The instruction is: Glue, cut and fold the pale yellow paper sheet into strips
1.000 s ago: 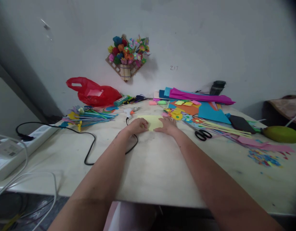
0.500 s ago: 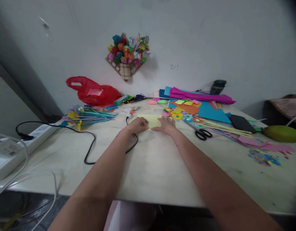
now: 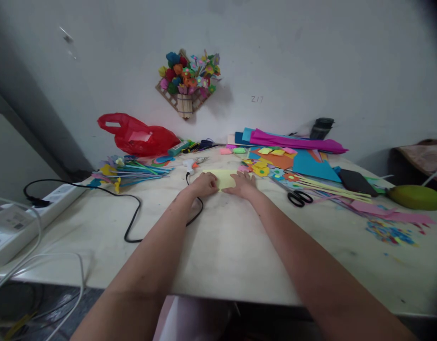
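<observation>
A pale yellow sheet of paper (image 3: 224, 176) lies flat on the light wooden table (image 3: 225, 246), far out in front of me. My left hand (image 3: 203, 184) rests on its left edge with the fingers curled down onto it. My right hand (image 3: 244, 184) lies flat on its right edge, fingers stretched forward. Both arms reach straight out across the table. A white glue gun (image 3: 191, 165) lies just behind my left hand, its black cord (image 3: 133, 219) running left.
Black scissors (image 3: 299, 198) lie right of my right hand, among paper flowers (image 3: 261, 168) and coloured sheets (image 3: 296, 151). A red plastic bag (image 3: 140, 137) and paper-flower sticks (image 3: 133, 169) sit at the back left. A white power strip (image 3: 33, 213) is at the far left. A black phone (image 3: 356, 182) lies right.
Both hands have drawn a little closer together on the yellow paper, covering more of it. Nothing else on the table has moved.
</observation>
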`<state>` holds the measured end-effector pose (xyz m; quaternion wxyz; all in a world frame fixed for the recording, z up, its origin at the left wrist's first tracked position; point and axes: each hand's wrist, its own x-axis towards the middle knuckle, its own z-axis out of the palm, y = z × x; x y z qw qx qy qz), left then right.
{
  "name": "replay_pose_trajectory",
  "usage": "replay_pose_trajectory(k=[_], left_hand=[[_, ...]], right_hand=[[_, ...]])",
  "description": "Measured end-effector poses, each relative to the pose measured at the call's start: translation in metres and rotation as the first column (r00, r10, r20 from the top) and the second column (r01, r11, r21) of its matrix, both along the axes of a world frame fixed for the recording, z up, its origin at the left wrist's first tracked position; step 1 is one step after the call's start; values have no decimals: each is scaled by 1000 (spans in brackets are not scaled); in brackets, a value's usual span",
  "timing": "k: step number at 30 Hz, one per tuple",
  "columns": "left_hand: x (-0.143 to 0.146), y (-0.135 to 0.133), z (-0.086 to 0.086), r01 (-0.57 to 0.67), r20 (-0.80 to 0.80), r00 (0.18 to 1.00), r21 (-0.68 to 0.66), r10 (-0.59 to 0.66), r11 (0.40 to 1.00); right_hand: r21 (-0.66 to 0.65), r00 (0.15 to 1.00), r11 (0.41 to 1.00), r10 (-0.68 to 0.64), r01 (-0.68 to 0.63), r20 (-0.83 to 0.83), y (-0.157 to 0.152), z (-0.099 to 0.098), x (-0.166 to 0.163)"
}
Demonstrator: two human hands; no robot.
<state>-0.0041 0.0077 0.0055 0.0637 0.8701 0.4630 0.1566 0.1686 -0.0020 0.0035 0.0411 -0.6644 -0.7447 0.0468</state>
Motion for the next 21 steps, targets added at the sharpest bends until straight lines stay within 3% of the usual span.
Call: replay_pose_trajectory(k=[10, 21], left_hand=[[-4, 3, -3, 5, -17, 1000, 8, -4, 1000], [-25, 2, -2, 65, 135, 989, -83, -53, 994]], right_hand=[[11, 1000, 1000, 4, -5, 16, -2, -4, -12], [-22, 1000, 1000, -8, 8, -4, -2, -3, -11]])
